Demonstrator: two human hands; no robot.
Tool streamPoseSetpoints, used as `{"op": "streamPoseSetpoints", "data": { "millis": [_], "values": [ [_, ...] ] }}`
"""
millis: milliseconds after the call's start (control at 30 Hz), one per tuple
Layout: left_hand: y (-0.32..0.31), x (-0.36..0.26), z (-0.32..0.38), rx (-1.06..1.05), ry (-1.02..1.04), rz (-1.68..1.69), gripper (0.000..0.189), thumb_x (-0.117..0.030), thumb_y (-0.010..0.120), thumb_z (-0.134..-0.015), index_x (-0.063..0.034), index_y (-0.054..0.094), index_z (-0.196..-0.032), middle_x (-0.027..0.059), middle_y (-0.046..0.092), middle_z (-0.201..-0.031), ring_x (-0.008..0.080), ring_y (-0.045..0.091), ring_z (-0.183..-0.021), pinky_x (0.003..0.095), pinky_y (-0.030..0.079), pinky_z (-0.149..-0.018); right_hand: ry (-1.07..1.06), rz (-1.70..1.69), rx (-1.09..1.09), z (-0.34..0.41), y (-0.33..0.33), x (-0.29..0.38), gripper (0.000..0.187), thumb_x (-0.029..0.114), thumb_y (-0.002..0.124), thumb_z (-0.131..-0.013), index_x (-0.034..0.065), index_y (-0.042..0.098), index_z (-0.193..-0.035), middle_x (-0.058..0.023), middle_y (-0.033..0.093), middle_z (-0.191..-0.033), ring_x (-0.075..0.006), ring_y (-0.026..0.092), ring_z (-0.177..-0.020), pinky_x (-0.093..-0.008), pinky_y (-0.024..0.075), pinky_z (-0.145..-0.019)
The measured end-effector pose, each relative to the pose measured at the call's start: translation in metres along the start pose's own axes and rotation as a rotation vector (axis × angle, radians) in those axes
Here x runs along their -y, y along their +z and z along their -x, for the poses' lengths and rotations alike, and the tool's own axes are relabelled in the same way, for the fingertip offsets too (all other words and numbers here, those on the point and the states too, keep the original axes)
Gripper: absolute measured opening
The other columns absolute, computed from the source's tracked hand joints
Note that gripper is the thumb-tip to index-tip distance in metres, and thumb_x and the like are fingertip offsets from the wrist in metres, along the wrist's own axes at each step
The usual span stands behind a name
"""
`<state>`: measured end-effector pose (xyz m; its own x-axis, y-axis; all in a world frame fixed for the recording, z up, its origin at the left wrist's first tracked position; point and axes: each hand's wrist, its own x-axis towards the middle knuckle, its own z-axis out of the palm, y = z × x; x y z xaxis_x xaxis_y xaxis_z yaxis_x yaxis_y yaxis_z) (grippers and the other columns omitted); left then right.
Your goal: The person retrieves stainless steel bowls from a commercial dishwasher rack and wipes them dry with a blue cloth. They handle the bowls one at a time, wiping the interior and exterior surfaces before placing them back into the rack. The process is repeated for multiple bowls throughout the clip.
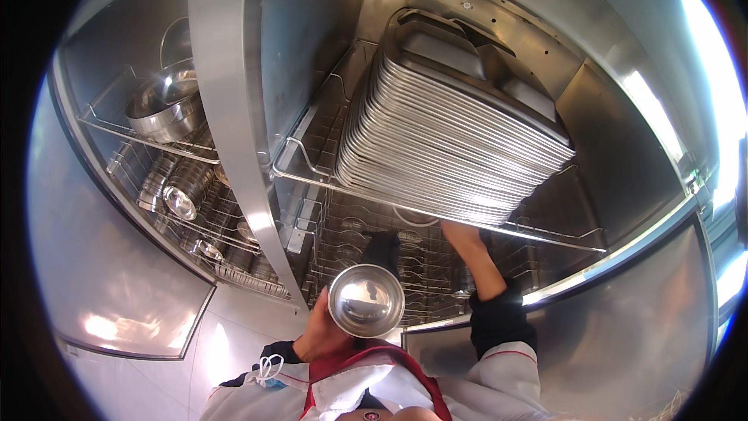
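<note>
My left hand [323, 327] grips a round stainless steel bowl [366, 300] from its left side, with the bowl's shiny inside facing up, close to my chest. My right hand [461, 234] reaches into the steel cabinet, under the wire shelf that bears a tall stack of compartment trays [450, 128]. The fingers of that hand are hidden behind the shelf's front edge, so what they touch does not show. Just left of it, the rim of a pale round dish [415, 217] shows below the shelf.
Wire racks [298, 175] fill the cabinet. Left of the steel post [228, 70], another rack bears metal basins [166, 105] above rows of stacked metal bowls [190, 190]. Cabinet doors stand open at the left [128, 269] and right [619, 304].
</note>
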<state>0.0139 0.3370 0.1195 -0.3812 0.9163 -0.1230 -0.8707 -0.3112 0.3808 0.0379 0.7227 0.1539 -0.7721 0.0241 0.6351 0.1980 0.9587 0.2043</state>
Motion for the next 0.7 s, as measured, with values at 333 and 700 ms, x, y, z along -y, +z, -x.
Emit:
{"op": "streamPoseSetpoints", "data": {
  "millis": [333, 700],
  "values": [
    [0.0, -0.001, 0.001, -0.065, 0.1, -0.035, 0.068, -0.057, 0.03, -0.1, -0.0079, 0.035, -0.147, 0.0125, 0.046, -0.145, 0.0273, 0.045, -0.133, 0.0464, 0.035, -0.112, 0.534, -1.065, 0.341, -0.028, -0.19, 0.114, 0.02, 0.011, 0.054, -0.095, -0.0065, 0.063, -0.099, -0.0022, 0.052, -0.055, -0.006, 0.049, -0.046, -0.0249, 0.0376, -0.042],
    [0.023, -0.001, 0.014, -0.136, 0.104, 0.046, 0.058, -0.049, 0.041, -0.1, -0.0054, 0.044, -0.139, 0.0129, 0.054, -0.135, 0.0267, 0.055, -0.123, 0.0443, 0.045, -0.106, 0.299, -1.078, 0.656, -0.012, -0.189, 0.148, 0.051, 0.017, 0.065, -0.091, 0.0024, 0.049, -0.138, -0.01, 0.055, -0.06, -0.0156, 0.05, -0.05, -0.0297, 0.0432, -0.053]
  ]
}}
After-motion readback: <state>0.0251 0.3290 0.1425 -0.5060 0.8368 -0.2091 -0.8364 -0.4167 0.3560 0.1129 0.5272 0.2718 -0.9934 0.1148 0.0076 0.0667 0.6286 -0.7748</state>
